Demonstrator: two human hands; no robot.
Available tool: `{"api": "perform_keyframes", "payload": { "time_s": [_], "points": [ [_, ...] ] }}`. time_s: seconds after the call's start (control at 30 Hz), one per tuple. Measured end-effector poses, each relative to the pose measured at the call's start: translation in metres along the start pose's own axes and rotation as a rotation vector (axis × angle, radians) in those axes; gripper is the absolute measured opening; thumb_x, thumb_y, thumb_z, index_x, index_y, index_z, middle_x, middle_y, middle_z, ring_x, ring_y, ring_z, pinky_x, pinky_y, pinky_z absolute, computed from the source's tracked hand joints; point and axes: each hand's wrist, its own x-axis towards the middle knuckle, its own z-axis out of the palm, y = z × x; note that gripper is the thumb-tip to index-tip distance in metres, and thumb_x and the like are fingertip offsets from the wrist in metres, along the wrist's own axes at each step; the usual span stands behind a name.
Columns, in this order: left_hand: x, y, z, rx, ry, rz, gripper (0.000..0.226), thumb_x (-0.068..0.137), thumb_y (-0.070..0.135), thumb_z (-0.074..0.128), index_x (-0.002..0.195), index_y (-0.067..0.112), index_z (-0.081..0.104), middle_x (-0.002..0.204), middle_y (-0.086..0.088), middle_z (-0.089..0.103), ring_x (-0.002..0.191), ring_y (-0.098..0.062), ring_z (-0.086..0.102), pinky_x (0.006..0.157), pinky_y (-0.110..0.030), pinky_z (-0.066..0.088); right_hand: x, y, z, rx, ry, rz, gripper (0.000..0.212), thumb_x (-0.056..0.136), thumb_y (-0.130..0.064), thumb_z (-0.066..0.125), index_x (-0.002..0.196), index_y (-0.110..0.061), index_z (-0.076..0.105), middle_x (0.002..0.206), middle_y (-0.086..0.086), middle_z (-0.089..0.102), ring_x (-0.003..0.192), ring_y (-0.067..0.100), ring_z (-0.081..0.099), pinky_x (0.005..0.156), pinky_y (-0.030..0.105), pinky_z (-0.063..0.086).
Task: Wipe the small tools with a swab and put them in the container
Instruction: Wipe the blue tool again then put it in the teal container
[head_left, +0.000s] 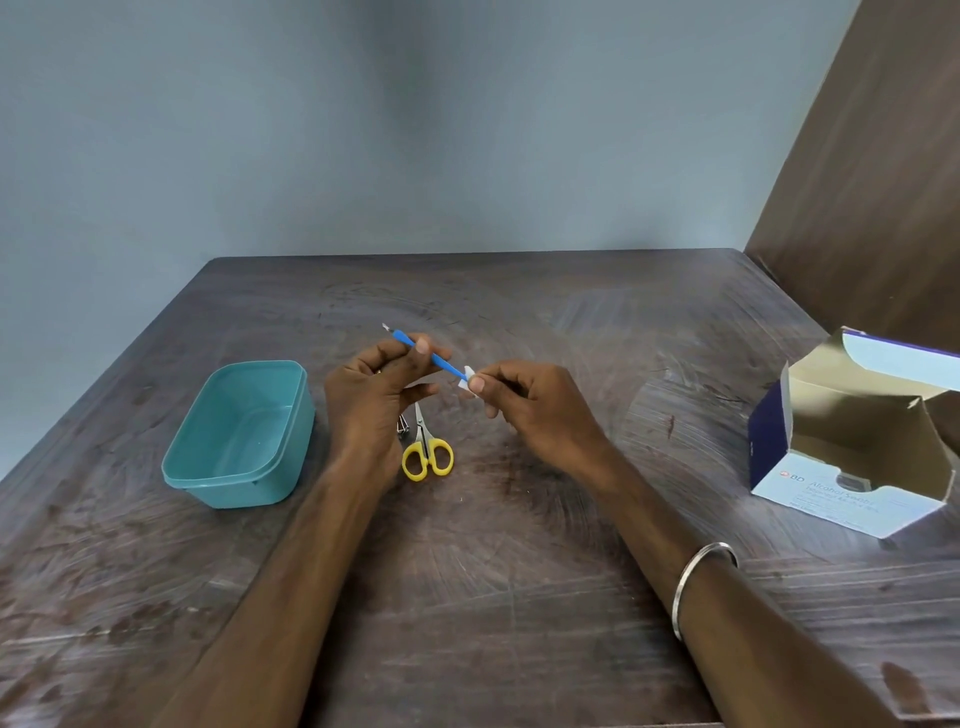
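Nearest on the table (493, 597), the yellow-handled scissors (427, 452) lie with blades pointing away, a small metal tool (403, 427) just left of them, half hidden under the left wrist. Above these the left hand (374, 395) pinches the blue-handled tool (427, 356) between thumb and curled fingers — its long axis slants from near right up to far left, metal tip at the far end. The right hand (524, 410) pinches the white swab (469, 378) against the tool's near end, fingers pressed together. The teal container (291, 415) sits open to the left, closer to the left hand — the drop looks like that hand's job
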Motion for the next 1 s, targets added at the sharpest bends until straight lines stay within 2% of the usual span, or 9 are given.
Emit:
{"api": "perform_keyframes", "payload": {
  "time_s": [0.13, 0.23, 0.3, 0.4, 0.47, 0.6, 0.7, 0.83, 1.0],
  "points": [
    [0.002, 0.007, -0.004, -0.086, 0.135, -0.003, 0.006, 0.087, 0.018, 0.073, 0.083, 0.014, 0.071, 0.079, -0.004, 0.075, 0.073, -0.013, 0.071, 0.058, -0.022, 0.054, 0.000, 0.001, -0.001, -0.022, -0.020, 0.006, 0.015, 0.097, -0.028, 0.063, 0.089, -0.023, 0.075, 0.067, -0.008, 0.066, 0.053, 0.000, 0.054, 0.053, 0.014, 0.038],
    [0.007, 0.013, -0.010, -0.113, 0.186, 0.007, 0.009, 0.085, 0.020, 0.075, 0.082, 0.014, 0.069, 0.069, 0.000, 0.072, 0.060, -0.011, 0.066, 0.056, -0.023, 0.055, 0.002, 0.004, -0.004, 0.061, 0.051, 0.057, 0.021, 0.097, -0.028, 0.064, 0.078, -0.022, 0.072, 0.067, -0.004, 0.068, 0.049, 0.002, 0.054, 0.055, 0.022, 0.041],
    [0.006, 0.013, -0.008, 0.022, 0.159, 0.048, 0.009, 0.083, 0.022, 0.077, 0.083, 0.015, 0.072, 0.068, 0.000, 0.070, 0.060, -0.014, 0.064, 0.059, -0.027, 0.056, 0.003, 0.003, -0.003, 0.132, 0.091, 0.073, 0.023, 0.097, -0.030, 0.064, 0.084, -0.014, 0.075, 0.074, 0.004, 0.072, 0.051, 0.009, 0.057, 0.053, 0.024, 0.043],
    [-0.005, 0.008, 0.003, 0.204, 0.064, 0.108, 0.007, 0.081, 0.020, 0.080, 0.085, 0.019, 0.074, 0.065, 0.005, 0.069, 0.056, -0.014, 0.063, 0.055, -0.024, 0.056, 0.002, 0.000, -0.002, 0.247, 0.153, 0.081, 0.016, 0.097, -0.028, 0.064, 0.091, -0.020, 0.076, 0.081, 0.002, 0.075, 0.054, 0.015, 0.060, 0.050, 0.022, 0.044],
    [-0.009, 0.005, 0.008, 0.325, 0.005, 0.180, 0.011, 0.078, 0.021, 0.082, 0.086, 0.021, 0.075, 0.064, 0.005, 0.071, 0.051, -0.010, 0.063, 0.050, -0.021, 0.052, 0.002, -0.002, -0.002, 0.312, 0.191, 0.088, 0.013, 0.097, -0.026, 0.064, 0.093, -0.023, 0.075, 0.085, 0.001, 0.076, 0.056, 0.016, 0.062, 0.048, 0.027, 0.045],
    [-0.012, -0.001, 0.009, 0.516, -0.063, 0.291, 0.019, 0.074, 0.023, 0.085, 0.090, 0.021, 0.075, 0.069, -0.003, 0.072, 0.048, -0.009, 0.061, 0.046, -0.019, 0.051, 0.000, -0.006, -0.004, 0.450, 0.202, 0.116, 0.012, 0.098, -0.022, 0.063, 0.100, -0.022, 0.075, 0.089, 0.000, 0.077, 0.062, 0.017, 0.064, 0.046, 0.028, 0.046],
    [-0.014, -0.003, 0.011, 0.566, -0.101, 0.334, 0.021, 0.073, 0.021, 0.086, 0.091, 0.023, 0.075, 0.068, -0.002, 0.070, 0.047, -0.004, 0.057, 0.046, -0.015, 0.047, 0.000, -0.008, -0.003, 0.462, 0.192, 0.114, 0.013, 0.098, -0.021, 0.063, 0.102, -0.019, 0.075, 0.091, 0.000, 0.077, 0.063, 0.018, 0.065, 0.046, 0.028, 0.047],
    [-0.015, -0.004, 0.013, 0.577, -0.149, 0.356, 0.023, 0.073, 0.020, 0.086, 0.091, 0.028, 0.074, 0.067, 0.003, 0.070, 0.046, -0.002, 0.056, 0.045, -0.011, 0.045, -0.001, -0.009, -0.003, 0.417, 0.186, 0.078, 0.009, 0.095, -0.020, 0.067, 0.095, -0.025, 0.075, 0.086, 0.002, 0.077, 0.061, 0.016, 0.066, 0.046, 0.029, 0.048],
    [-0.013, -0.006, 0.012, 0.598, -0.180, 0.329, 0.020, 0.073, 0.022, 0.087, 0.090, 0.021, 0.078, 0.066, 0.001, 0.070, 0.044, -0.005, 0.057, 0.045, -0.013, 0.042, 0.000, -0.007, -0.004, 0.363, 0.212, 0.077, 0.007, 0.094, -0.020, 0.068, 0.093, -0.025, 0.074, 0.083, 0.008, 0.075, 0.059, 0.017, 0.064, 0.046, 0.031, 0.049]
  ]
}}
